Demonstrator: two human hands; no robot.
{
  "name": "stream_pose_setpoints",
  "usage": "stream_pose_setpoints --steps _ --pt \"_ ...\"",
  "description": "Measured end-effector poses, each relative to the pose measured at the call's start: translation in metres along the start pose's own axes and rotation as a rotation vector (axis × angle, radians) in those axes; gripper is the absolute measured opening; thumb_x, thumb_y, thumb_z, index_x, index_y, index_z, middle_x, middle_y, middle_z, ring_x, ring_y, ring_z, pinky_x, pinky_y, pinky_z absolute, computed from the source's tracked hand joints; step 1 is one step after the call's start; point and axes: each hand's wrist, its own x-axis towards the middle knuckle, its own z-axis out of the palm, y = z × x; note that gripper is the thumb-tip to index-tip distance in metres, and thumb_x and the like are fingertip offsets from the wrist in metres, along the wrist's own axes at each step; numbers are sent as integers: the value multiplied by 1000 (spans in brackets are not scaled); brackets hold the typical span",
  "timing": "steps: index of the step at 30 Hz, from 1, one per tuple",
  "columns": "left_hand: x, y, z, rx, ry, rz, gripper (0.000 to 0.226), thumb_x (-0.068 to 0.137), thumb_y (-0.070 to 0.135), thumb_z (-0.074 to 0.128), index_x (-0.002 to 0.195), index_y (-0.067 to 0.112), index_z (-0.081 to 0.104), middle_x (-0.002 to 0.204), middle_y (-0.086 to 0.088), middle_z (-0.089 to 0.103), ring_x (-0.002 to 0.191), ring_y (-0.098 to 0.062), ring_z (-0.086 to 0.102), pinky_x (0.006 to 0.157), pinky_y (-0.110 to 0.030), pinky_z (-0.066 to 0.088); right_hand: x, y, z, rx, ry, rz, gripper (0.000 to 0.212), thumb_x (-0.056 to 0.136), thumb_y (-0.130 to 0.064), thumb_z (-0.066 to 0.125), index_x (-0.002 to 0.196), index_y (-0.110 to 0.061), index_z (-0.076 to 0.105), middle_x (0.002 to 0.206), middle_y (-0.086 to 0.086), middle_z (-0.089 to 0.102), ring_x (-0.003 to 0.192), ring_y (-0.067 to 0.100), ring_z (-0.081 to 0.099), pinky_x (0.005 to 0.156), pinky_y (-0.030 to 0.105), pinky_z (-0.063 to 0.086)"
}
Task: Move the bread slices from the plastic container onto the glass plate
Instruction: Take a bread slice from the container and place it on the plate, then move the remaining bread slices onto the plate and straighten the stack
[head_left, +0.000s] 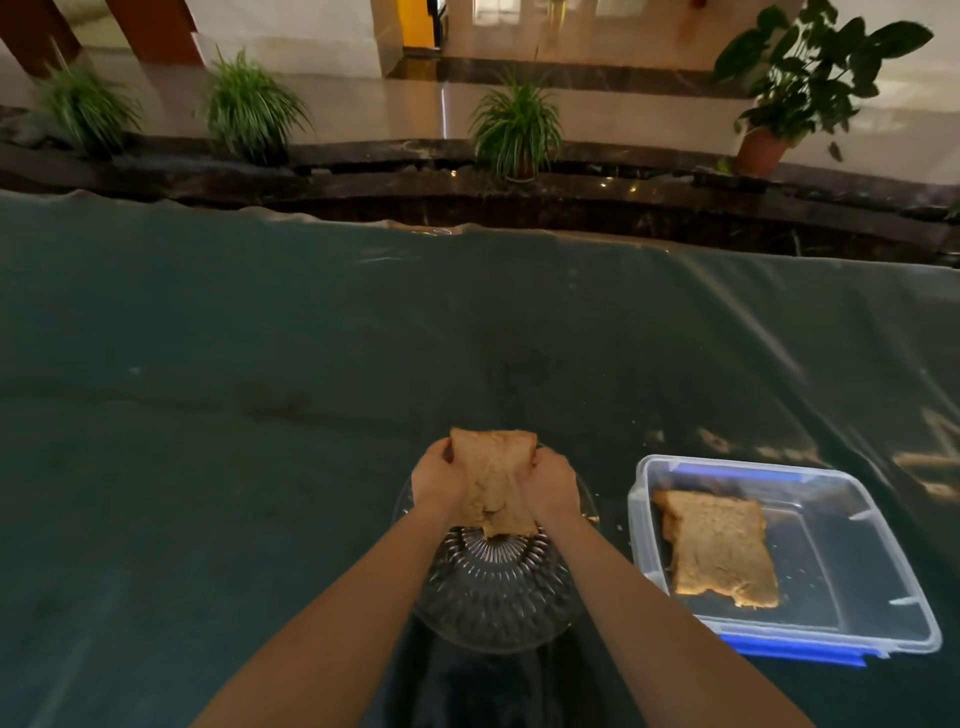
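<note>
A brown bread slice (493, 478) is held between both hands above the far half of the ribbed glass plate (493, 592). My left hand (439, 480) grips its left edge and my right hand (556, 488) grips its right edge. The slice sags in the middle, and its near end hangs down towards the plate. To the right stands the clear plastic container (857, 519) with blue clips. Another bread slice (719, 548) lies flat in its left part.
A dark green cloth (260, 415) covers the table, with crumbs near the container. Beyond the table's far edge runs a dark stone ledge (623, 192) with several potted plants (514, 130).
</note>
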Motion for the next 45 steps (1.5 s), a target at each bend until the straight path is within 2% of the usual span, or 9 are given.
stream_pose_setpoints --steps 4,7,12,17,29,33,39,43,45 --pt "1 -6 1 86 -9 55 42 94 21 48 135 13 53 131 -9 62 120 -28 58 100 -37 46 1 3 5 -60 -26 29 34 90 -20 46 102 7 62 101 22 63 88 25 56 70 36 45" --pt "-1 -8 -2 144 -31 84 43 93 22 47 134 12 53 130 -12 62 119 -30 57 102 -40 47 -2 1 3 -92 -22 20 36 89 -21 46 111 5 59 116 23 61 108 35 57 87 42 49" --pt "-7 -8 -6 255 -12 134 46 92 15 43 138 7 45 132 -21 53 125 -36 47 105 -48 42 -13 0 -8 -135 -21 -23 50 90 -23 51 134 -3 39 134 19 46 126 34 40 103 40 38" --pt "-27 -2 -6 535 69 364 61 92 14 42 150 12 24 146 -11 41 134 -30 35 107 -45 37 -25 1 -28 -220 0 -147 55 89 -28 53 139 -12 34 138 15 43 127 33 37 104 44 37" --pt "-74 56 7 835 -92 513 60 94 28 44 150 14 27 151 -10 39 141 -32 30 115 -47 27 -44 25 -131 -478 -109 -259 83 81 -44 64 147 -25 18 156 3 21 142 33 18 113 49 26" --pt "-92 81 18 920 -244 545 50 94 27 45 141 11 42 143 -13 50 131 -32 44 111 -45 37 -54 54 -179 -429 -165 -209 79 79 -42 67 145 -27 25 155 2 27 141 31 22 113 49 27" --pt "-142 126 64 768 -387 664 35 95 20 44 114 2 66 125 -15 64 117 -29 58 98 -32 44 -65 100 -236 -341 -234 -136 56 81 -29 68 132 -20 46 136 5 53 125 26 51 105 38 42" --pt "-168 140 99 707 -462 631 31 96 17 42 98 -2 66 123 -24 63 116 -34 57 97 -33 44 -69 134 -256 -292 -269 -44 61 83 -25 67 137 -15 43 139 9 52 123 26 53 105 35 43" --pt "-172 138 115 677 -493 567 35 94 17 45 105 -8 67 122 -26 63 116 -35 58 94 -33 45 -69 147 -259 -290 -269 -29 57 84 -23 66 136 -13 45 137 9 54 122 26 54 103 34 45"
